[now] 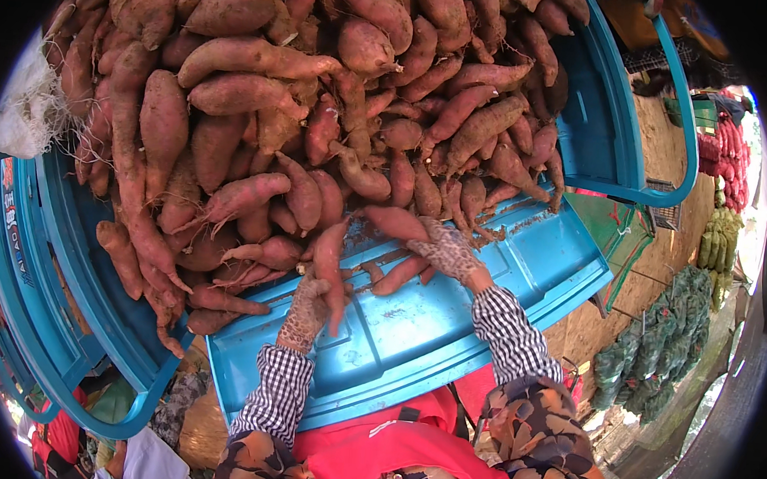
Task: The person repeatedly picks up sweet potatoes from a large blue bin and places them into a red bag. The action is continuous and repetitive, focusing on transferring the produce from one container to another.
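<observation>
A large heap of sweet potatoes (254,96), reddish and dusted with soil, fills the blue metal cargo bed before me. My left hand (305,310), in a patterned glove, grips an upright sweet potato (330,266) above the lowered tailgate (410,345). Gloved alike, my right hand (447,248) has its fingers around the end of another sweet potato (394,223) at the heap's front edge. Just below it, a smaller sweet potato (400,276) lies on the tailgate among loose soil. My right fingertips are partly hidden.
Blue side rails (679,118) bound the bed. A white woven sack (29,104) hangs at the far left. On the ground to the right are filled dark-green net bags (658,345), yellow-green bags (718,241) and red bags (729,153). A second blue vehicle (6,233) stands at left.
</observation>
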Demonstrator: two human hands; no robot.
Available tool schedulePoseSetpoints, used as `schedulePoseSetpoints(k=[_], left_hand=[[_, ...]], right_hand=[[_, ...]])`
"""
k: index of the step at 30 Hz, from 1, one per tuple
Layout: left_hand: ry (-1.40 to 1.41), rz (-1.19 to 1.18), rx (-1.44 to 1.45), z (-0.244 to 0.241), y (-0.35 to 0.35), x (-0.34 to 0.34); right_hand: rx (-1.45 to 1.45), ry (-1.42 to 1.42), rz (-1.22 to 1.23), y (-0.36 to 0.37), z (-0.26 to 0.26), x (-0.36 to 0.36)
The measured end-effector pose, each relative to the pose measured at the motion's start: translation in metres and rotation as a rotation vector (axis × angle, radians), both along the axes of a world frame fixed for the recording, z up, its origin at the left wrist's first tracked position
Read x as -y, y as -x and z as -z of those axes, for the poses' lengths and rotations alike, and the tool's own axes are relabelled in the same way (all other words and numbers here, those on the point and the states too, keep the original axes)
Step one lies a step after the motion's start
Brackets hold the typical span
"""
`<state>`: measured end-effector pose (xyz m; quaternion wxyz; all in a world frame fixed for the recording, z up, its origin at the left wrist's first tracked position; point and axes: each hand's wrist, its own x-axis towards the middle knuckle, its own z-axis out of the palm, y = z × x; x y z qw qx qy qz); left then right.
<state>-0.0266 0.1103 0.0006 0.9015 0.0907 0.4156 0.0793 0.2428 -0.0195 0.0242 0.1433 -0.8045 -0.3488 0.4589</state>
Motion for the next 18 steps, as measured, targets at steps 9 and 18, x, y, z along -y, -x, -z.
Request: schedulePoseSetpoints(k=[9, 18], left_hand=[[0.363, -0.210, 0.408, -0.007, -0.041, 0.033], [0.375, -0.344, 0.305, 0.011, 0.004, 0.028]], right_hand=[[-0.621, -0.193, 0.808, 0.067, -0.039, 0.041], [0.464, -0.536, -0.247, 0.047, -0.028, 0.033]])
